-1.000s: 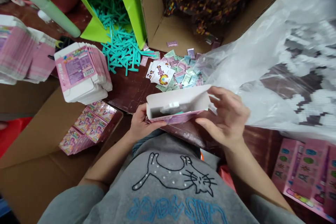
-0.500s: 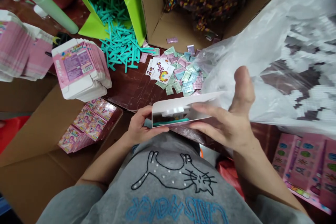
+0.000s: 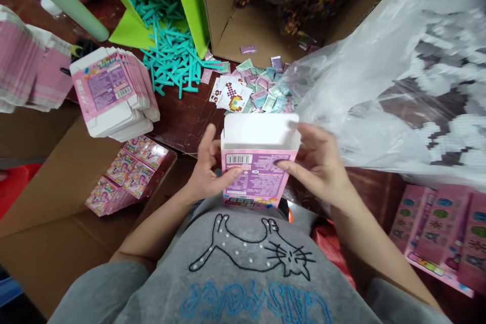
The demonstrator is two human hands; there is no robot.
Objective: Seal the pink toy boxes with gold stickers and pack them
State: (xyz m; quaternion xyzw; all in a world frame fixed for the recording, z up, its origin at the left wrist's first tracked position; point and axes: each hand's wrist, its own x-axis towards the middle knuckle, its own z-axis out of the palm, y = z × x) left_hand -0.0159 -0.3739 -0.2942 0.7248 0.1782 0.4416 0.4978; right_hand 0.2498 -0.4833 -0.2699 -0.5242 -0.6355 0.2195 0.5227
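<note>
A small pink and purple cardboard box (image 3: pixel 258 177) stands between my hands, its printed back with a barcode facing me and its white top flap (image 3: pixel 258 130) raised. My left hand (image 3: pixel 212 169) grips the box's left side, thumb across the printed face. On the right edge, my right hand (image 3: pixel 317 164) holds it with the thumb on the front and fingers by the flap, slightly blurred. What lies inside the box is hidden from this angle. Just beyond it are small pastel sachets (image 3: pixel 271 96) and white cards with a pixel picture (image 3: pixel 233 95).
Flat pink cartons (image 3: pixel 110 86) are stacked at left, above an open cardboard box (image 3: pixel 68 182) holding filled packs (image 3: pixel 121 172). Teal plastic sticks (image 3: pixel 178 63) spill from a green container (image 3: pixel 190 5). A clear bag of white pieces (image 3: pixel 379 86) covers the right side, near pink boxes (image 3: pixel 436 228).
The box has tipped upright, so its printed back faces me instead of its open end. My right hand has lowered its raised thumb onto the front of the box.
</note>
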